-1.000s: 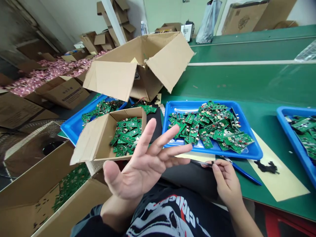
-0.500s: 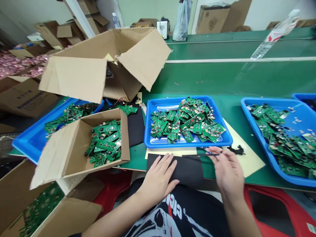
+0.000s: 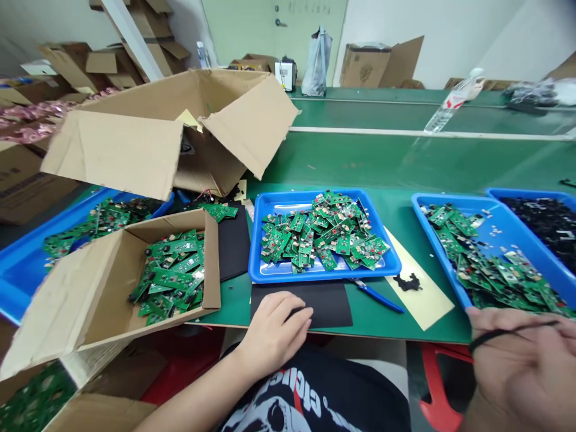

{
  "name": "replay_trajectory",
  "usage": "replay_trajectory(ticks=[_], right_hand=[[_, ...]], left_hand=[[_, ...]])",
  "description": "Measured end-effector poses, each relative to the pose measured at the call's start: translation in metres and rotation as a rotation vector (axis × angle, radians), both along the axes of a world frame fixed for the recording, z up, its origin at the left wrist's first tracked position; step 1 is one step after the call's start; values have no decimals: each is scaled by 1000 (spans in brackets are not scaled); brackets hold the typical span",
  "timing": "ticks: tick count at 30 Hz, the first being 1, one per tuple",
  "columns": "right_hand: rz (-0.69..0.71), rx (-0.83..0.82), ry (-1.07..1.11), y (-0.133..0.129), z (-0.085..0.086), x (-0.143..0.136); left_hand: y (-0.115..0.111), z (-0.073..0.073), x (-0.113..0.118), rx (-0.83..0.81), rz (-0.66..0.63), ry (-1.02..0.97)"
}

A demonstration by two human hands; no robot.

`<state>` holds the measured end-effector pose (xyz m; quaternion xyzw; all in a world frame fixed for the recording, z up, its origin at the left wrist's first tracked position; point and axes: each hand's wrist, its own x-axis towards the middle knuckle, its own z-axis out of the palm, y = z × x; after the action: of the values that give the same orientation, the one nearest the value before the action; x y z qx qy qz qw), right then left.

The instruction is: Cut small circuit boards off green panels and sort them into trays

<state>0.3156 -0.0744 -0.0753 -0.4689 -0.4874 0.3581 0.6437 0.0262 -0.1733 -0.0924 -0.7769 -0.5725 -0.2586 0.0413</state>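
Observation:
My left hand (image 3: 276, 327) rests on a black sheet (image 3: 330, 303) at the table's front edge. Its fingers are curled together, and a bit of black shows between them; whether that is a separate piece I cannot make out. At the far right, my right hand (image 3: 517, 354), somewhat blurred, is closed on a thin black strip (image 3: 488, 339) that crosses its fingers. Blue-handled pliers (image 3: 380, 297) lie on the green table, their tips near the blue tray (image 3: 326, 275) of green circuit boards (image 3: 315, 231).
An open carton (image 3: 211, 264) of circuit boards stands left of the tray, before a larger open box (image 3: 112, 144). Small black scraps (image 3: 408, 282) lie on cream paper (image 3: 425, 306). More blue trays (image 3: 454, 282) stand on the right. A water bottle (image 3: 450, 108) leans farther back.
My right hand has moved from beside the black sheet to the far right with the strip, uncovering the pliers. My left hand has gone from flat to curled. The view has shifted.

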Motion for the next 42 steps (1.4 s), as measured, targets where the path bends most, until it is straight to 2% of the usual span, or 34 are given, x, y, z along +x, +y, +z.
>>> replay_trajectory(ticks=[1, 3, 6, 8, 10, 13, 17, 19, 22, 25, 28, 30, 35, 38, 42], right_hand=[[7, 12, 54, -1, 0, -11], [67, -6, 95, -3, 0, -32], [211, -47, -36, -6, 1, -54], [316, -50, -153, -6, 3, -64], [420, -22, -243, -5, 9, -71], [522, 70, -314, 3, 22, -82], [597, 185, -359, 21, 38, -99], [614, 227, -366, 32, 46, -109], [651, 272, -354, 48, 57, -125], [686, 322, -308, 62, 62, -141], [707, 348, -273, 72, 55, -153], [696, 355, -275, 78, 47, -156], [641, 345, -371, 85, 26, -152], [596, 354, -461, 85, 23, -148], [567, 376, -535, 84, 24, -145]], left_hand=[[5, 4, -5, 20, 25, -12], [20, 12, -15, 36, 179, -16], [50, 20, -29, -33, 432, 27], [69, 21, -34, -104, 514, 62], [82, 20, -37, -153, 542, 72], [91, 16, -40, -174, 494, 18], [89, 18, -45, -51, 399, -167], [89, 26, -45, 6, 350, -369], [94, 45, -37, 5, 249, -815], [104, 66, -24, -160, 22, -1242], [115, 75, -12, -337, -122, -1520], [120, 72, -8, -436, -145, -1635], [123, 53, -3, -699, -143, -1851], [122, 46, 0, -762, -171, -1959], [123, 42, 2, -772, -223, -1961]])
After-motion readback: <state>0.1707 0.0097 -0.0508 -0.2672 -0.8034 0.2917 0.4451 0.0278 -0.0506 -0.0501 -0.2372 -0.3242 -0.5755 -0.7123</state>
